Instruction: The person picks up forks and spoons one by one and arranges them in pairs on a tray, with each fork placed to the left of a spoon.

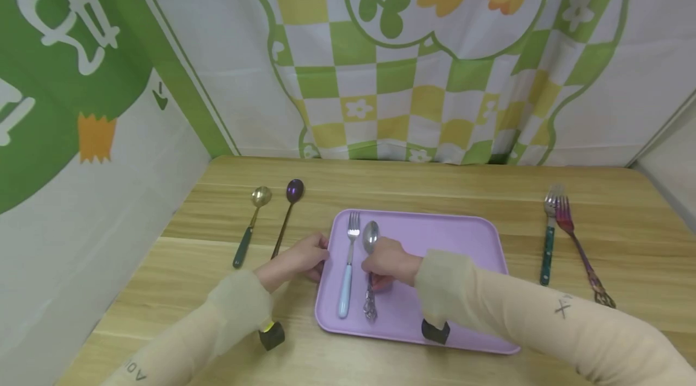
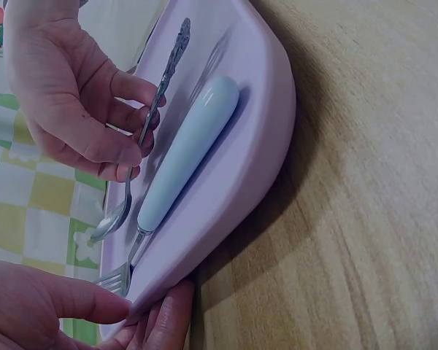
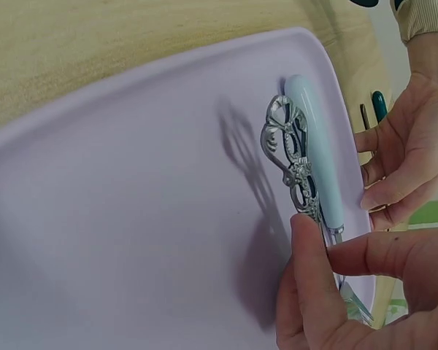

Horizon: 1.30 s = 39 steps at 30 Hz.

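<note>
My right hand (image 1: 393, 260) pinches a silver spoon (image 1: 370, 235) with an ornate openwork handle over the pink tray (image 1: 429, 224). In the right wrist view the handle (image 3: 292, 157) is raised off the tray and casts a shadow on it. Left of the spoon lies a fork with a pale blue handle (image 1: 345, 292), its tines toward the far side. My left hand (image 1: 301, 256) holds the tray's left rim, thumb above and fingers against the outside, as the left wrist view shows. The hand partly hides the fork's tines (image 2: 117, 279) there.
Left of the tray lie a gold spoon with a dark green handle (image 1: 244, 246) and a purple spoon (image 1: 295, 191). To its right are a green-handled fork (image 1: 547, 253) and a purple-toned fork (image 1: 584, 259), their heads close together. A patterned curtain (image 1: 391, 72) hangs behind the wooden table (image 1: 435, 183).
</note>
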Motion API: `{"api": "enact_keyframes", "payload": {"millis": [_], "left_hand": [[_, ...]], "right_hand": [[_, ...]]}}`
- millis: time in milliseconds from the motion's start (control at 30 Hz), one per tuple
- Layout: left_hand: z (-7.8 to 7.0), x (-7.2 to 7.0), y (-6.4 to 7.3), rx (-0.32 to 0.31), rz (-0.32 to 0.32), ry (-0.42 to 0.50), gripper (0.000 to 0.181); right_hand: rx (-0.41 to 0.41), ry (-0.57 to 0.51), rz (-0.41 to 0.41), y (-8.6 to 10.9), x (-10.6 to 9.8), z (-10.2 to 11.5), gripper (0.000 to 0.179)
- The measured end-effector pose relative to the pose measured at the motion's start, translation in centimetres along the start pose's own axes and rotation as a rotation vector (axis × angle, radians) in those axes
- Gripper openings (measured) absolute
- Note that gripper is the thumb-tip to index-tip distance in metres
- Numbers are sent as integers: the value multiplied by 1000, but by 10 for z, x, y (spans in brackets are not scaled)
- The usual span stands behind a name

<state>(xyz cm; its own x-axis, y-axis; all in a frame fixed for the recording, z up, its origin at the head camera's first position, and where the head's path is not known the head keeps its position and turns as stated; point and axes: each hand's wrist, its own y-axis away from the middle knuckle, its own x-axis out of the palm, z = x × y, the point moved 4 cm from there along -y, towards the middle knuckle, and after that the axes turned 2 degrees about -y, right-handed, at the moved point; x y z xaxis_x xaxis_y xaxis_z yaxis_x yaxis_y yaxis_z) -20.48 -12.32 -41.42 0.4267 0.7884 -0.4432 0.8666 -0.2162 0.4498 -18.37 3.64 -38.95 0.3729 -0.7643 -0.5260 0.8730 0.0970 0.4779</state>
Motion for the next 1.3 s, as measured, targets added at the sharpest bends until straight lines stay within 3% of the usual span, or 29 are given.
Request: {"api": "enact_keyframes", "payload": {"millis": [567,1300], "left_hand": [[0,-1,1,7,-2,4,13],[0,1,-1,15,7,27,15]], "right_hand": [[-55,89,-28,-4,6,3,10],[-21,125,-42,-7,3,1,8]]}}
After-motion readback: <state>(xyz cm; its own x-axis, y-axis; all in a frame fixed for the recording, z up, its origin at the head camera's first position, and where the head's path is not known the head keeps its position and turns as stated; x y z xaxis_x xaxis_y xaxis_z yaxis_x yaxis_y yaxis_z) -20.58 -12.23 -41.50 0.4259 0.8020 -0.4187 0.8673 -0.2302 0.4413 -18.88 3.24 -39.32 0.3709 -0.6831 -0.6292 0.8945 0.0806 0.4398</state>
